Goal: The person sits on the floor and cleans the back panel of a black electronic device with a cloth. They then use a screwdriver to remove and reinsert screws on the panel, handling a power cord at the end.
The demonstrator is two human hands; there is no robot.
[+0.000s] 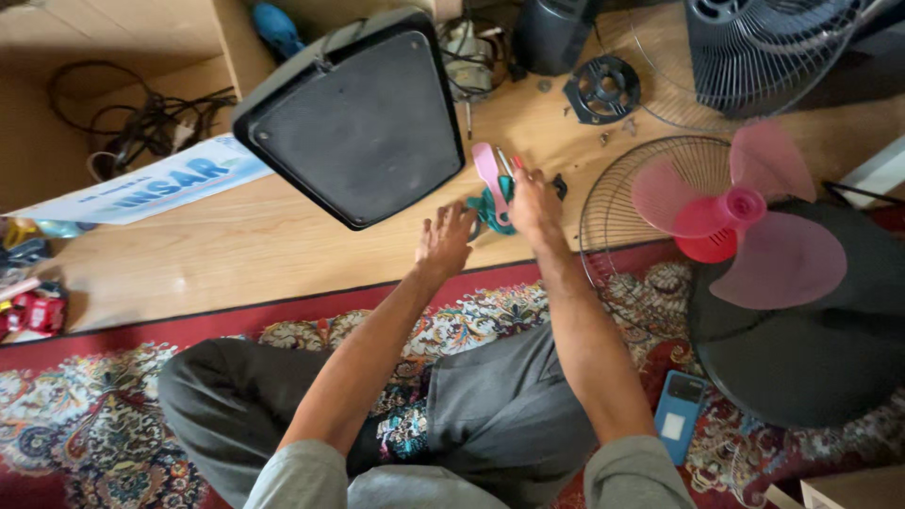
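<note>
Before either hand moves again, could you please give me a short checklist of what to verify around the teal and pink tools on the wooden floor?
1. Right hand on the bundle of pink- and teal-handled tools: ok, it rests over them.
2. Firm grip on those tools: cannot tell, the fingers are hidden behind the hand.
3. Left hand free: ok, it lies open on the wooden floor beside the tools, holding nothing.
4. Black tilted fan base clear of the hands: ok, it lies just behind them, apart.
5. Pink three-blade fan rotor out of the way: ok, it lies on the round wire guard to the right.
</note>
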